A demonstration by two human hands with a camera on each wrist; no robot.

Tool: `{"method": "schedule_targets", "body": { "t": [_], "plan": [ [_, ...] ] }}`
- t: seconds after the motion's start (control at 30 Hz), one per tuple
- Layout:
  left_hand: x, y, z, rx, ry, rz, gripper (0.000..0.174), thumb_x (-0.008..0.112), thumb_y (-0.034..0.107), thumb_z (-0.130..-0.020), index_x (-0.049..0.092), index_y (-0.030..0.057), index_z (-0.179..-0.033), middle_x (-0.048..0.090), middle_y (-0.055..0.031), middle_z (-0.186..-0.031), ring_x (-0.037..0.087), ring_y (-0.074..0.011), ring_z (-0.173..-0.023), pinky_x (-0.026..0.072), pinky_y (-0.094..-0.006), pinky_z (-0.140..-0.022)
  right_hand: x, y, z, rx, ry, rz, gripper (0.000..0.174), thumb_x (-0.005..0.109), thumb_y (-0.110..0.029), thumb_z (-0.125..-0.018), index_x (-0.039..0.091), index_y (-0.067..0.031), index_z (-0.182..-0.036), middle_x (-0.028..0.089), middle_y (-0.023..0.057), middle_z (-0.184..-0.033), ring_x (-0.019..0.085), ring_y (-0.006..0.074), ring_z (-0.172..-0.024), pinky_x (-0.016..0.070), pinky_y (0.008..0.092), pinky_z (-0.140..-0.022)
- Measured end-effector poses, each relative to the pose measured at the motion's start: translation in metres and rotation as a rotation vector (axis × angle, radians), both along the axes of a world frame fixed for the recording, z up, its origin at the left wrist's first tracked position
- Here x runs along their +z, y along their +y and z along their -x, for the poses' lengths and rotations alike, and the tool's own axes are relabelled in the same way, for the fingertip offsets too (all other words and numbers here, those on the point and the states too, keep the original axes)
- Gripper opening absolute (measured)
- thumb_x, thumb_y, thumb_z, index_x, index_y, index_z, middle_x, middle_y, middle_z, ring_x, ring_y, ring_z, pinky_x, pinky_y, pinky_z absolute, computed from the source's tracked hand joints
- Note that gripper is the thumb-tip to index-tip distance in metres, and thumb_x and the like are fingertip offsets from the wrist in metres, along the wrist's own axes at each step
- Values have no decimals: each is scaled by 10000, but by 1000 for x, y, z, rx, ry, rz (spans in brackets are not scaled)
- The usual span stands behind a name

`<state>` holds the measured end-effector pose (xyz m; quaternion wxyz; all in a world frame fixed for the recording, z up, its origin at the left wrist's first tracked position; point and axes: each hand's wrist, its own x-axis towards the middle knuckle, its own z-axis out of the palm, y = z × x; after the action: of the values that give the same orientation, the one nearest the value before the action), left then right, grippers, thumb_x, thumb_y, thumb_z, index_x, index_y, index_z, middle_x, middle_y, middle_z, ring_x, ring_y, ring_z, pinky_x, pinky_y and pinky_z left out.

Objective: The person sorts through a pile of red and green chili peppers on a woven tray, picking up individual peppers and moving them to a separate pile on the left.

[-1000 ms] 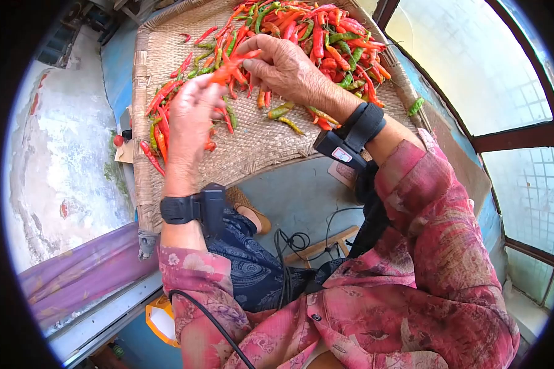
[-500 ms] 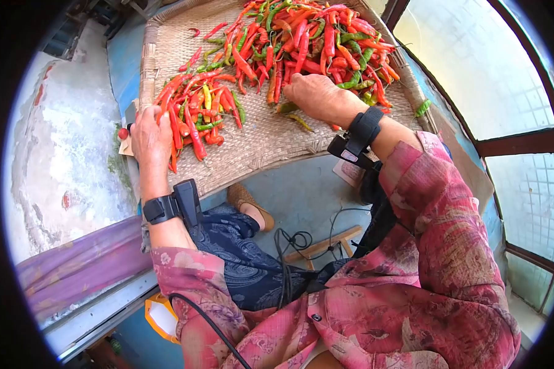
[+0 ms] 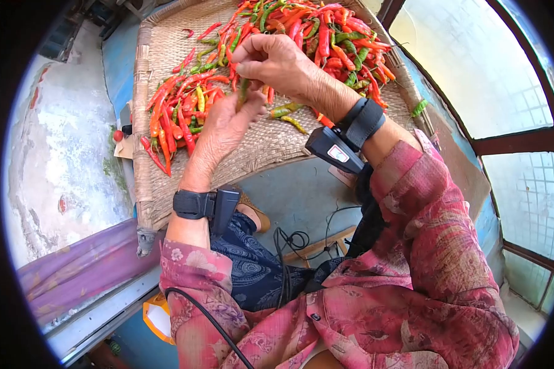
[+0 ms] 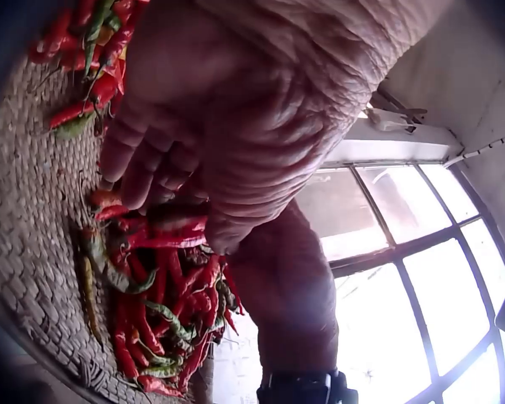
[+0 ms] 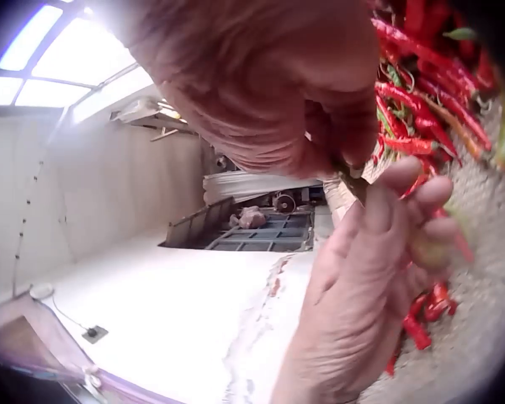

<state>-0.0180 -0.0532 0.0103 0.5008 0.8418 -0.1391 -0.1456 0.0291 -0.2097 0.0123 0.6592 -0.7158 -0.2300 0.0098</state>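
Note:
Over the woven tray [image 3: 252, 154], my two hands meet at one greenish chili pepper [image 3: 243, 92]. In the head view the left hand [image 3: 224, 129] holds its lower part, thumb laid along it. The right hand [image 3: 283, 67] pinches the upper end between thumb and forefinger. The right wrist view shows the pepper's dark stem end [image 5: 352, 180] between the two hands; fingers hide much of the rest. Beside the left hand lies a smaller heap of mostly red chilies [image 3: 172, 117]. Beyond the right hand is a larger heap of red and green chilies [image 3: 345, 46].
A few loose greenish chilies [image 3: 293, 123] lie near the tray's front edge, and one green chili [image 3: 419, 108] sits past its right rim. Window panes [image 3: 523, 190] flank the right side. Black cables [image 3: 286, 246] hang below, above a wooden frame [image 3: 326, 246].
Earlier the hands met over red chilies, then parted, left to the small heap and right to the larger. Now they are together again, with a greenish chili between them.

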Motion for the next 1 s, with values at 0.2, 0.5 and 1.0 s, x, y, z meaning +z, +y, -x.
{"method": "schedule_targets", "body": {
  "t": [0.2, 0.5, 1.0],
  "plan": [
    [14, 24, -12, 382, -122, 140, 288, 478, 313, -932, 599, 51, -921, 483, 36, -626, 424, -41, -509, 353, -189, -457, -9, -17, -9, 26, 142, -38, 197, 592, -186, -857, 578, -2, -925, 600, 65, -771, 600, 156, -658, 520, 287, -591],
    [8, 115, -32, 637, -513, -511, 275, 519, 306, -868, 595, 79, -1002, 635, -193, -910, 617, -358, -823, 464, -411, -735, -58, -27, 19, 117, -452, 1331, 114, 556, -66, -740, 587, -31, -844, 592, 144, -880, 629, 301, -800, 503, 396, -653],
    [23, 75, -8, 468, -853, -939, 267, 596, 263, -845, 609, 42, -995, 631, -105, -924, 578, -262, -861, 459, -372, -765, -8, -24, -2, 56, -140, 604, 246, 666, -196, -717, 617, -12, -873, 617, 81, -717, 607, 189, -660, 496, 319, -635]
  ]
}}
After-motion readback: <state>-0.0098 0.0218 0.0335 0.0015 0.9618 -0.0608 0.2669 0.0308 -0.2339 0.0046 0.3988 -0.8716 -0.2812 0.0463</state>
